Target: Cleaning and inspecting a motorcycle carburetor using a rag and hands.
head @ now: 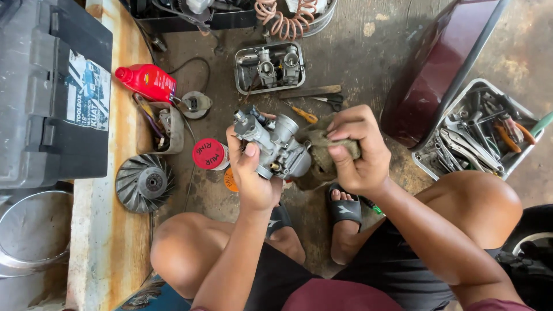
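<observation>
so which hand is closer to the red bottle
Left. The left hand, gripping the carburetor, sits nearer the red bottle; the right hand, holding a rag, is farther right.

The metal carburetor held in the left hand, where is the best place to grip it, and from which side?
Probably the carburetor is best gripped around its thick middle body, from below, as the left hand does. Its small protruding fittings sit at the top end and offer poor purchase.

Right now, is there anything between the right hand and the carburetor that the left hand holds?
Yes. The left hand grips the metal carburetor directly, but the right hand clutches a dirty rag, bunched between its fingers and the carburetor's side. Nothing else visible separates them.
</observation>
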